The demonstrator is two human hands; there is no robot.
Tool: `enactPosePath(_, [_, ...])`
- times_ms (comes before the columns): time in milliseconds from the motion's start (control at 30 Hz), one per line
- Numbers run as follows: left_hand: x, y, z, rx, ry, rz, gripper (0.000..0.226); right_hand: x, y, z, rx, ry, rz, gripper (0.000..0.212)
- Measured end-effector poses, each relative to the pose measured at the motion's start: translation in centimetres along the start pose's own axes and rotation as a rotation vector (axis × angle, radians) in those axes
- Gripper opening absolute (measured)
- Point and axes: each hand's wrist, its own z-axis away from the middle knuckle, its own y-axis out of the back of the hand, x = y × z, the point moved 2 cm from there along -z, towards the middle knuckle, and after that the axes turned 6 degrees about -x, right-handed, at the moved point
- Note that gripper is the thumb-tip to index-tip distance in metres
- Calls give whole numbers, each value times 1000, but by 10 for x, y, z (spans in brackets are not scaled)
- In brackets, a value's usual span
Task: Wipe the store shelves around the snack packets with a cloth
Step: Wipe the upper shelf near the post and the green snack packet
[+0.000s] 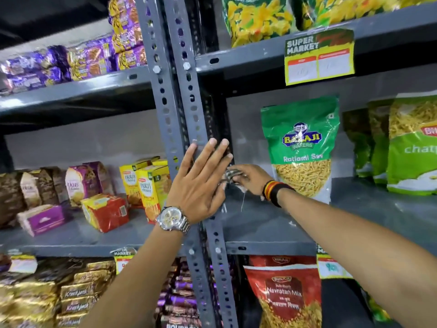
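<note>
My right hand (248, 179) is closed around a small grey checked cloth (230, 176), pressed low against the inner side of the grey slotted upright (179, 102), just above the middle shelf (272, 223). A loose thread hangs from the cloth. My left hand (201, 178), wearing a silver watch, lies flat with fingers spread on the front of the upright and holds nothing. A green Ratlami Sev packet (300, 147) stands upright on the shelf just right of my right hand.
Lime green snack packets (411, 147) stand at the far right of the same shelf. Yellow boxes (146, 183) and a red packet (106, 213) sit on the left bay. A red Navratan Mix packet (283, 297) is below, and a price tag (319, 58) hangs above.
</note>
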Motion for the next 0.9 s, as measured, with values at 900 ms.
enactPosePath(900, [0,-4,-1,13,1,-28,61,13,-42,-1,-483,78,-227,31])
